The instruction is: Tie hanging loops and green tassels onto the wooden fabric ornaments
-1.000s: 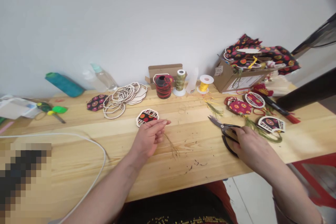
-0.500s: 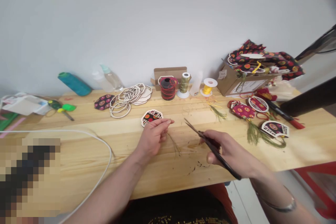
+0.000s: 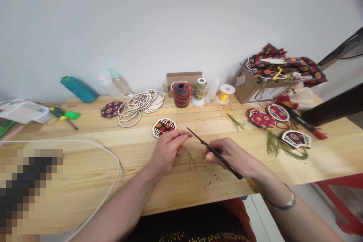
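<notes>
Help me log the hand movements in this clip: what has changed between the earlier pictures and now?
The right hand has carried the scissors leftward, away from the tassels, bringing the blade tips close to the fingertips of the left hand. Nothing was let go. The left hand still pinches the threads beside the panel, and the spools stand as before.

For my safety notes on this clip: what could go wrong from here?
The scissors in the right hand have their tips right by the left hand's fingertips, so a slip might nick them.
The threads hanging below the left hand could get snipped in the wrong place.
Loose dark scraps nearby might cling to the threads.
</notes>
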### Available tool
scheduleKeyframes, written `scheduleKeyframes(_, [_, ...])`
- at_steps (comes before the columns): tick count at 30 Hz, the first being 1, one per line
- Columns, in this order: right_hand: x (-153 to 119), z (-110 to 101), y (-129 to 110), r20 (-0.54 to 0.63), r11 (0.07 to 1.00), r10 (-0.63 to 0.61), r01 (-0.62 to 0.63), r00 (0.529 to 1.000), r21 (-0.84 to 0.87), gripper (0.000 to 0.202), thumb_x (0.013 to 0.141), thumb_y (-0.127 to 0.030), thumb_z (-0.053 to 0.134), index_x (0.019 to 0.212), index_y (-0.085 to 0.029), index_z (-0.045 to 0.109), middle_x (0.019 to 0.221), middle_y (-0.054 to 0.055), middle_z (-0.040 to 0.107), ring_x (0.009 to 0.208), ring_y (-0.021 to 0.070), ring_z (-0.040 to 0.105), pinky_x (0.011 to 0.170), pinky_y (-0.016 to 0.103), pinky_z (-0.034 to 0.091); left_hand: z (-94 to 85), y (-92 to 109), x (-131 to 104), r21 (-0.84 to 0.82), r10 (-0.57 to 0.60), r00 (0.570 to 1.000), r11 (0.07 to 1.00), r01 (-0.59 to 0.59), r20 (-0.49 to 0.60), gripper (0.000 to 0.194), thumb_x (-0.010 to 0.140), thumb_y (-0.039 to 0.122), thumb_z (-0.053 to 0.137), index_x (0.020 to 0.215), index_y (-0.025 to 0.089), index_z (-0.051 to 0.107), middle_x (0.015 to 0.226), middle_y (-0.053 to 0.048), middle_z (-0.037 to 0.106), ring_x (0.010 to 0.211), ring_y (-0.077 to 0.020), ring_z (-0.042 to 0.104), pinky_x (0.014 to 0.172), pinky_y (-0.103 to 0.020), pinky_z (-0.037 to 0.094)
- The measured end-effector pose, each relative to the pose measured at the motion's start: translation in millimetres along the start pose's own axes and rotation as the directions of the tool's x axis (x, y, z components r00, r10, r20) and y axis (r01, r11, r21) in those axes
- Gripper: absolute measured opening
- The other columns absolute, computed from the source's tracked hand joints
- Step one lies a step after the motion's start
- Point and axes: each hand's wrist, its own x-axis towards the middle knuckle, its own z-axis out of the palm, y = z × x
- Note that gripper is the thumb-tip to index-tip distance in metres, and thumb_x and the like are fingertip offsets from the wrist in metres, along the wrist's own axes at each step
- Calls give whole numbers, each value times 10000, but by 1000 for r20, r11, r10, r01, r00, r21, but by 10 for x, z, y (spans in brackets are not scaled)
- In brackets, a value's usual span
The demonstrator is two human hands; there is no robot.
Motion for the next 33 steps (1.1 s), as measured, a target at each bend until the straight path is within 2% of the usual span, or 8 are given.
scheduleKeyframes(6, [31, 16, 13, 33, 994, -23, 20, 999, 110, 477, 781, -610, 509, 614, -170, 428, 535, -60, 308, 469, 62, 262, 424, 223, 190, 6, -9, -14, 4, -14, 1000, 1000, 14, 17, 252, 641, 332, 732, 774, 119, 711, 463, 81, 318, 414, -34, 210, 410, -198, 116])
scheduleKeyframes(19, [55, 50, 52, 24, 982, -13, 9, 1000, 190, 525, 768, -647, 494, 550, -179, 397, 449, -71, 314, 415, 52, 252, 400, 226, 160, 7, -7, -14, 1, -17, 999, 1000, 17, 30, 245, 647, 331, 729, 764, 117, 699, 465, 80, 327, 411, -30, 213, 413, -199, 113])
scheduleKeyframes(33, [62, 55, 72, 6, 979, -4, 3, 1000, 202, 475, 765, -587, 542, 561, -180, 408, 450, -79, 290, 420, 52, 226, 406, 222, 137, -2, 1, -5, -15, -6, 1000, 1000, 6, 4, 237, 650, 320, 734, 761, 113, 698, 467, 83, 324, 414, -25, 217, 408, -183, 119])
